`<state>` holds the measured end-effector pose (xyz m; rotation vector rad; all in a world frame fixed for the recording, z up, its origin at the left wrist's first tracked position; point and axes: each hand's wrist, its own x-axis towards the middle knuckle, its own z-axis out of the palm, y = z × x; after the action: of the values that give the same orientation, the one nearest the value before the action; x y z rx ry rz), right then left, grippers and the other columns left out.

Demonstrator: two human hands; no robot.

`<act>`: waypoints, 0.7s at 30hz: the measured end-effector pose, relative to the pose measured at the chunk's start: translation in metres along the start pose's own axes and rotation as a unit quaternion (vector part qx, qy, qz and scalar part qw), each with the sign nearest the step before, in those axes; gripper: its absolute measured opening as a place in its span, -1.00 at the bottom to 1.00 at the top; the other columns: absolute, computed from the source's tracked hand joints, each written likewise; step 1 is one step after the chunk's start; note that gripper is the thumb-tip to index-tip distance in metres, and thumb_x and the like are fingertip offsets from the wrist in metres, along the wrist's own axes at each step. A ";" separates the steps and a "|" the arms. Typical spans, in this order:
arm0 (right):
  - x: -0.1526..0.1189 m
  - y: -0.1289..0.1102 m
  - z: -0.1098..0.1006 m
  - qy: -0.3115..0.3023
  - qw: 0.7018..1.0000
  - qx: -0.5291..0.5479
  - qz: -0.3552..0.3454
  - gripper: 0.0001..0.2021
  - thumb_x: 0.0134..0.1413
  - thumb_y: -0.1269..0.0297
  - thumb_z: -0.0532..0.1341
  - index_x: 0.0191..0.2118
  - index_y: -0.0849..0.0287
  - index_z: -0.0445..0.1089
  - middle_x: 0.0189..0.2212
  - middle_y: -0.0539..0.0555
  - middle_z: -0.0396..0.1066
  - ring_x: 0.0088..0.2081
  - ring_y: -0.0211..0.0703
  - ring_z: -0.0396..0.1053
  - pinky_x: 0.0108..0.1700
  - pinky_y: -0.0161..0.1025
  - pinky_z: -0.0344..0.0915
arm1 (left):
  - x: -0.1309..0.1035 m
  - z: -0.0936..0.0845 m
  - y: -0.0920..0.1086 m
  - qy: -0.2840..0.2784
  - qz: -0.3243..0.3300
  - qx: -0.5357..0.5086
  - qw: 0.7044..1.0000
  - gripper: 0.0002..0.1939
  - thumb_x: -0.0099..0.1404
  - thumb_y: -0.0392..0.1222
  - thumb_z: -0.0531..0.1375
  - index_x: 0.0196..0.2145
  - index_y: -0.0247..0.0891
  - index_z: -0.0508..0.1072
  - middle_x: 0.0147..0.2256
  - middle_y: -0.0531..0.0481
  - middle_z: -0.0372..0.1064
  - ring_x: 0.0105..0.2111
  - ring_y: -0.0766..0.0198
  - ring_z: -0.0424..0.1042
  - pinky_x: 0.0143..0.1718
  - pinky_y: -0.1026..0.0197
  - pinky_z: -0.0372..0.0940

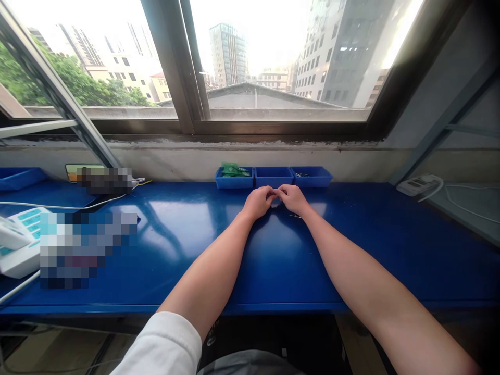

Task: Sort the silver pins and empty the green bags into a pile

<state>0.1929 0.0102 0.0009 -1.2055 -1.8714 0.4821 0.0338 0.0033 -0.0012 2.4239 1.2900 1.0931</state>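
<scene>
My left hand (258,202) and my right hand (292,198) meet over the blue table, just in front of three small blue bins. The fingertips of both hands are pinched together; whatever lies between them is too small to make out. A thin metallic piece (294,215) lies on the table beside my right hand. Green plastic packaging (234,170) fills the left bin (235,182). Nothing shows inside the middle bin (273,174), and small dark parts (302,174) lie in the right bin (314,181).
The blue table (156,281) runs below a window. At the left are a white device (23,239), cables, a phone (72,173) and another blue bin (21,178). A white power strip (420,183) with a cable sits at the right, near a metal post.
</scene>
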 end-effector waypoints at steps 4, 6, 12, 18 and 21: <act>0.000 0.004 0.001 0.015 0.995 0.091 0.035 -0.70 0.01 -0.01 0.15 -0.43 0.16 0.36 -0.62 -0.01 0.38 -0.56 -0.24 0.27 -0.46 -0.28 0.18 | 0.000 0.000 -0.002 0.019 -0.007 0.021 1.000 -0.83 0.28 -0.15 0.08 -0.38 -0.21 0.42 -0.37 0.00 0.42 -0.39 0.29 0.35 -0.40 0.28 0.18; 0.001 0.006 0.001 0.026 0.990 0.129 0.043 -0.71 -0.03 0.00 0.18 -0.44 0.16 0.37 -0.60 0.01 0.40 -0.55 -0.22 0.30 -0.45 -0.27 0.22 | 0.000 -0.001 -0.002 0.026 -0.028 0.027 0.999 -0.84 0.28 -0.16 0.07 -0.37 -0.20 0.42 -0.38 0.01 0.42 -0.40 0.29 0.34 -0.41 0.28 0.16; 0.000 0.003 -0.003 0.039 0.973 0.223 0.050 -0.78 -0.23 0.15 0.32 -0.46 0.19 0.43 -0.51 0.05 0.47 -0.41 -0.12 0.43 -0.30 -0.21 0.32 | 0.001 0.000 -0.004 0.026 -0.057 0.029 0.998 -0.85 0.28 -0.15 0.08 -0.35 -0.18 0.42 -0.38 0.01 0.41 -0.38 0.28 0.34 -0.39 0.28 0.15; -0.002 -0.006 -0.009 0.041 0.968 0.236 0.071 -0.80 -0.23 0.18 0.28 -0.47 0.21 0.48 -0.52 0.07 0.49 -0.39 -0.11 0.42 -0.33 -0.23 0.30 | 0.000 -0.001 -0.003 0.026 -0.064 0.047 0.996 -0.83 0.29 -0.14 0.06 -0.33 -0.16 0.43 -0.36 0.00 0.42 -0.37 0.27 0.35 -0.38 0.27 0.17; -0.001 -0.004 -0.010 0.054 0.972 0.215 0.073 -0.80 -0.19 0.18 0.25 -0.46 0.21 0.48 -0.51 0.07 0.49 -0.36 -0.09 0.43 -0.31 -0.22 0.30 | 0.000 -0.003 0.001 0.016 -0.072 0.052 0.996 -0.82 0.30 -0.12 0.05 -0.30 -0.16 0.44 -0.33 -0.01 0.43 -0.32 0.25 0.38 -0.33 0.27 0.21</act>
<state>0.1987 0.0065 0.0094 -1.0524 -1.4921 0.8386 0.0323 0.0020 0.0020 2.3510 1.5412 1.0560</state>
